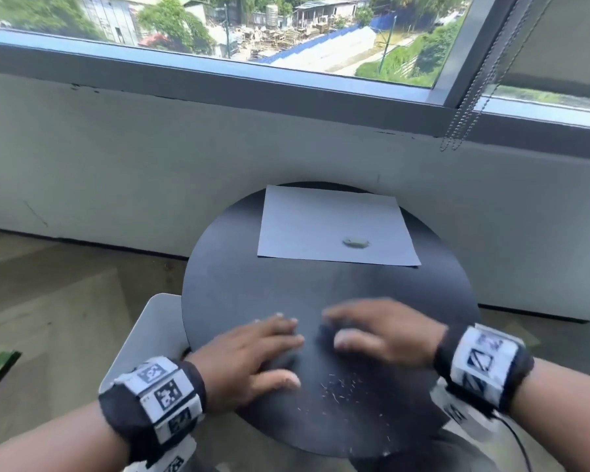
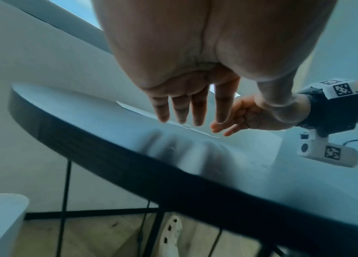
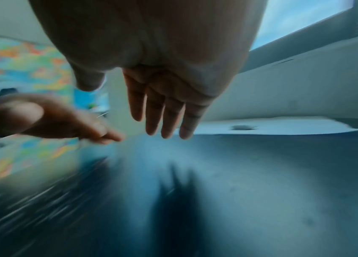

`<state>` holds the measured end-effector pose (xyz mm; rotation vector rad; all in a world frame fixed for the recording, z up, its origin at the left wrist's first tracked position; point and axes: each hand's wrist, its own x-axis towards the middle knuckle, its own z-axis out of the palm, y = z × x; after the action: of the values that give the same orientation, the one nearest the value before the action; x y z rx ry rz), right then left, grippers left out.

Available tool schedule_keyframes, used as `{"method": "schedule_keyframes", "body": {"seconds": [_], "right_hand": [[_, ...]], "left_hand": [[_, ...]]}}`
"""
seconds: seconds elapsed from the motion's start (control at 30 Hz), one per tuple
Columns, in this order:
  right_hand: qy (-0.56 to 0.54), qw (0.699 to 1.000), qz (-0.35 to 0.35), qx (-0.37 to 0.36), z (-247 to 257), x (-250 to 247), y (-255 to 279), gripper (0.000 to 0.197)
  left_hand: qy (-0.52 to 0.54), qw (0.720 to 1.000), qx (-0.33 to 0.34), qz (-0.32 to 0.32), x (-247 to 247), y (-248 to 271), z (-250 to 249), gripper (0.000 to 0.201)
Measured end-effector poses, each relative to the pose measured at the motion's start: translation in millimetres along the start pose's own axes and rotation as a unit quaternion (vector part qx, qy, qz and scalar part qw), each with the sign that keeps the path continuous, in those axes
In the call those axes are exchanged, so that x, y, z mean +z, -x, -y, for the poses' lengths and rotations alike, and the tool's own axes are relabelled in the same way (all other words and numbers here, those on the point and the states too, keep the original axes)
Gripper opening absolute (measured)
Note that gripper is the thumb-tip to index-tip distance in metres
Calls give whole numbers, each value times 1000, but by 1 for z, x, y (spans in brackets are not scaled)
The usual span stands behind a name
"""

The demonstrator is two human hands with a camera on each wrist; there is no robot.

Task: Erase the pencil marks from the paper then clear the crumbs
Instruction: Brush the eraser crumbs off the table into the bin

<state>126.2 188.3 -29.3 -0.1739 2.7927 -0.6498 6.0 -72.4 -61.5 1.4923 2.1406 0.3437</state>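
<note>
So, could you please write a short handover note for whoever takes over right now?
Left hand and right hand: both open, holding nothing, fingers straight just above the near part of the black round table.
Paper lies at the table's far side, the eraser on it; no pencil marks visible.
Crumbs lie scattered on the table nearest you.
Left to do: clear those crumbs.

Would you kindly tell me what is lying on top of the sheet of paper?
Only a small grey eraser lies on the paper, toward its near edge. No pencil marks show. Whatever is beneath the eraser is covered.
</note>
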Motion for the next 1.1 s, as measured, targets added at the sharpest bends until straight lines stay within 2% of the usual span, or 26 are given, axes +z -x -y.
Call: {"method": "schedule_keyframes", "body": {"seconds": [0.03,0.07,0.1,0.13,0.17,0.2,0.23,0.3,0.33,0.37,0.4,0.47,0.5,0.53,0.57,0.6,0.63,0.7,0.73,0.77,0.83,0.9,0.93,0.97,1.0,1.1], "right_hand": [[11,996,-48,80,-17,-8,-7,52],[39,982,-59,173,-31,-13,-15,58],[69,964,-39,254,-40,-14,-19,67],[92,952,-10,291,-43,-7,-19,77],[109,950,19,291,-35,5,-15,85],[122,958,44,258,-18,19,-6,90],[127,971,61,192,3,31,6,92],[87,990,92,68,42,42,32,84],[58,994,88,36,44,40,36,78],[32,998,53,24,35,34,33,72],[14,999,12,45,21,25,25,69],[22,982,-40,185,-15,7,6,68],[33,965,-37,256,-27,5,0,69],[50,956,-19,290,-31,9,-4,71],[78,957,8,281,-27,21,-5,73],[105,966,34,233,-11,32,-1,74],[130,979,49,149,8,43,5,73],[115,991,60,-9,35,50,20,62],[85,995,44,-33,36,44,22,56],[44,999,9,-1,28,35,23,54],[2,986,-52,157,-13,18,24,62],[31,941,-47,334,-44,14,29,73],[44,928,-27,368,-46,22,31,77],[57,933,-9,355,-36,33,34,80],[74,950,10,302,-17,45,37,82],[56,993,50,88,44,61,53,77]], "left_hand": [[-15,999,-34,-10,-4,-5,4,101],[-39,996,-74,-10,-7,-11,8,107],[-62,991,-116,-8,-10,-17,11,109],[-84,984,-158,-8,-14,-22,13,107],[-98,976,-194,-4,-18,-25,15,106],[-102,971,-218,6,-19,-26,16,112],[-102,969,-222,24,-18,-25,15,122],[-118,976,-168,73,-7,-19,6,135],[-117,982,-124,86,-3,-17,-1,136],[-101,988,-81,86,0,-16,-9,135],[-75,993,-51,75,1,-18,-17,133],[-37,998,-35,45,-1,-27,-25,131],[-37,998,-45,29,-3,-33,-26,128],[-53,996,-69,16,-5,-38,-24,120],[-77,992,-102,8,-8,-41,-21,111],[-99,985,-138,10,-12,-43,-18,103],[-117,979,-163,20,-15,-43,-13,103],[-140,975,-165,55,-17,-39,-8,126],[-139,976,-152,73,-16,-36,-8,140],[-131,978,-144,77,-14,-35,-8,148],[-114,981,-149,55,-10,-33,-9,151],[-115,979,-160,47,-6,-30,-11,152],[-118,980,-155,51,-4,-28,-13,152],[-118,982,-136,60,-3,-26,-16,149],[-115,985,-109,68,-1,-25,-19,146],[-94,992,-62,55,-4,-29,-31,133]]}}
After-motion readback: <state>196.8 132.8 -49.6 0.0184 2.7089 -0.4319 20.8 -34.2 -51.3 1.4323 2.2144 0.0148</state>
